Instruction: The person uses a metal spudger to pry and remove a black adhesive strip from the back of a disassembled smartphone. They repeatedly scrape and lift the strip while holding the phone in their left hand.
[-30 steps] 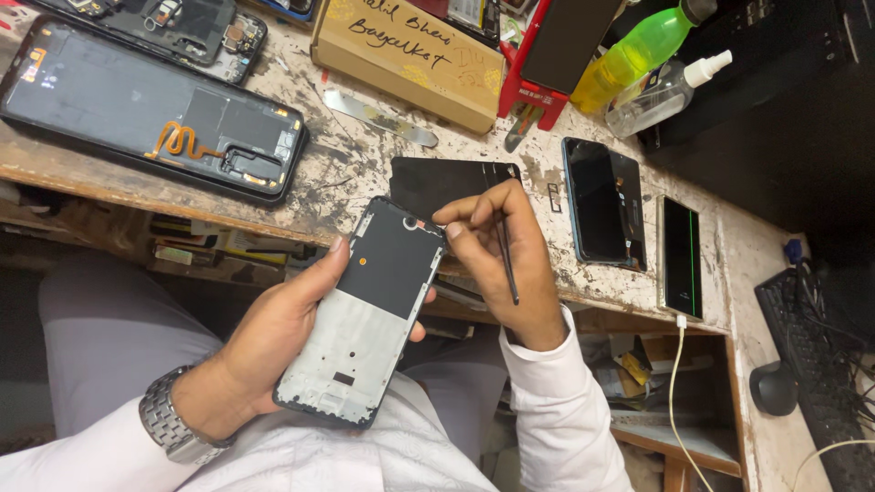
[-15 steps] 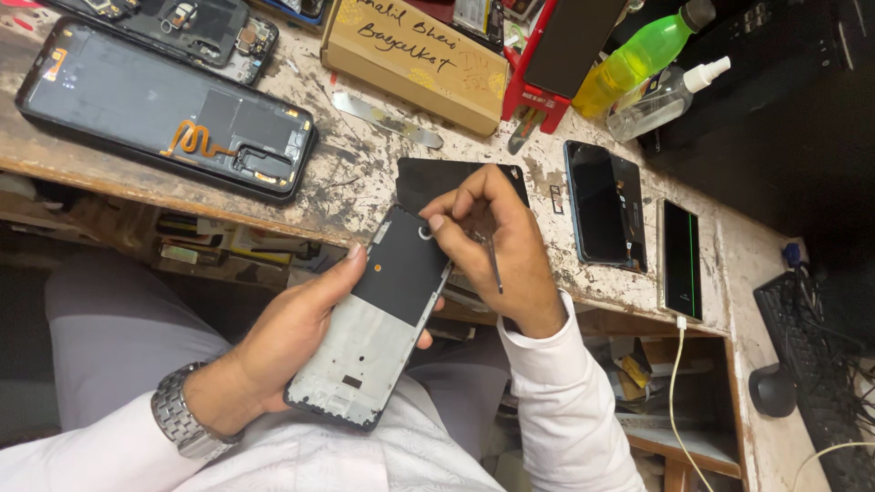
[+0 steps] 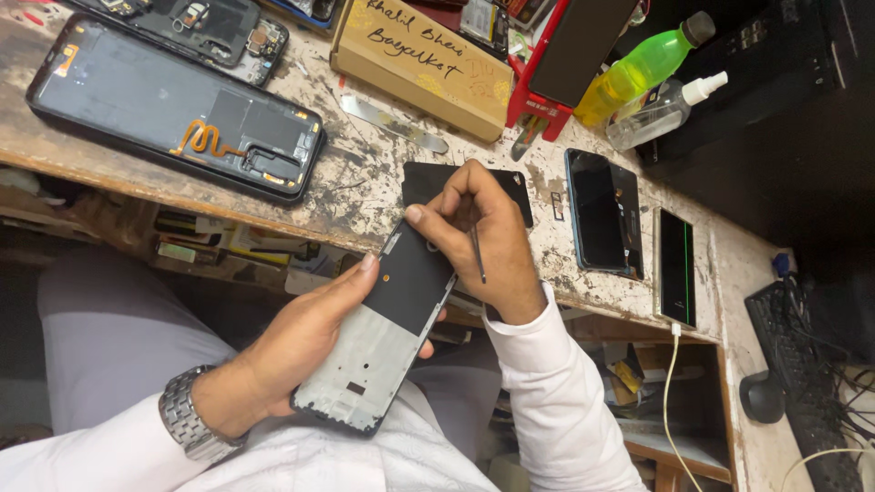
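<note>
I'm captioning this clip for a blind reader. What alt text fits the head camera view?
Seen from above, a person's left hand holds a phone frame over their lap while the right hand, gripping thin tweezers, presses a fingertip on its top edge. Ahead, a worn workbench carries an opened phone body, a cardboard box, two dark phones and a green bottle.

Left hand (image 3: 301,342) cradles phone frame (image 3: 383,333) just off workbench (image 3: 365,196) edge; right hand (image 3: 483,241), tweezers (image 3: 477,255) between fingers, presses frame's upper end. Opened phone (image 3: 173,109) far left on workbench.
</note>
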A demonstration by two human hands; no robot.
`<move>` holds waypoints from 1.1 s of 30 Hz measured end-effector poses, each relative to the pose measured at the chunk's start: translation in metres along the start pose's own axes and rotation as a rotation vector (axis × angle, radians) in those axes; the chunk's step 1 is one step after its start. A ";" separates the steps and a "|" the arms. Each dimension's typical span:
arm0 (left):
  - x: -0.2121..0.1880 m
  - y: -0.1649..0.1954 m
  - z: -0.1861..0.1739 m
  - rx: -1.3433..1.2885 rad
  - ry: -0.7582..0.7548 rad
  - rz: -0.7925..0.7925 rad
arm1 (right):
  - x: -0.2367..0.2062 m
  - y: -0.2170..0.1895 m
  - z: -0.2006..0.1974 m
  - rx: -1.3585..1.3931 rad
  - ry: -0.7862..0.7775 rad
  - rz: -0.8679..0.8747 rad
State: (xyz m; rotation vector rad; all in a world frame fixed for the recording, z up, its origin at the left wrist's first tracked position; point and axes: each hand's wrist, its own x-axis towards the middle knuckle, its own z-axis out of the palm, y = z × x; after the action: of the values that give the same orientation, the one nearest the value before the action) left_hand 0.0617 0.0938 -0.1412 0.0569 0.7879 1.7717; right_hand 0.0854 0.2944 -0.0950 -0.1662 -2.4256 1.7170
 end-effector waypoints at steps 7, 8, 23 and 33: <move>-0.004 0.001 -0.001 -0.012 -0.028 0.036 | -0.002 -0.003 -0.012 0.148 -0.136 0.004; -0.005 0.001 0.000 -0.009 -0.025 0.038 | -0.002 0.000 -0.010 0.130 -0.127 -0.021; -0.005 -0.001 -0.002 -0.026 -0.067 0.002 | -0.015 -0.008 -0.011 0.075 0.037 -0.176; -0.003 -0.005 -0.007 -0.052 -0.261 -0.052 | -0.010 -0.012 -0.011 -0.070 -0.136 -0.177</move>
State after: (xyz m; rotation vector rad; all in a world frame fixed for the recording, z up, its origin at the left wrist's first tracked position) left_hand 0.0639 0.0891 -0.1479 0.2267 0.5498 1.6923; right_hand 0.0971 0.2992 -0.0808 0.1574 -2.5107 1.6166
